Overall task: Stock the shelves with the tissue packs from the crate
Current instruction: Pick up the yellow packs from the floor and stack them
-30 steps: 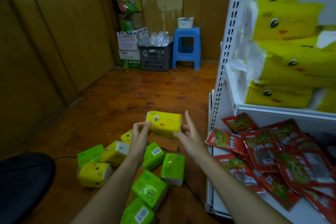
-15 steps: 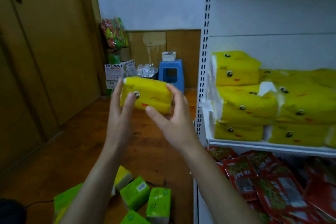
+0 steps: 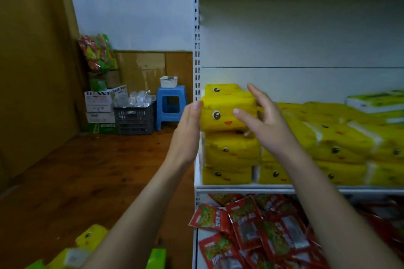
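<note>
White shelf [image 3: 240, 188] carries stacked yellow tissue packs [image 3: 231, 153]; red snack packets [image 3: 247, 225] lie below.

Dim, soft, wide-angle edge distortion

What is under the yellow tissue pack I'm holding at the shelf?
Two more yellow packs, stacked on the white shelf. The right hand hides part of that stack; whether the held pack rests on it cannot be told.

- Left hand [image 3: 187, 130] and right hand [image 3: 267, 125] hold a yellow tissue pack [image 3: 225, 113] at the shelf's [image 3: 240, 188] left edge.
- Directly under it, stacked yellow packs [image 3: 231, 155] lie on the shelf.
</note>
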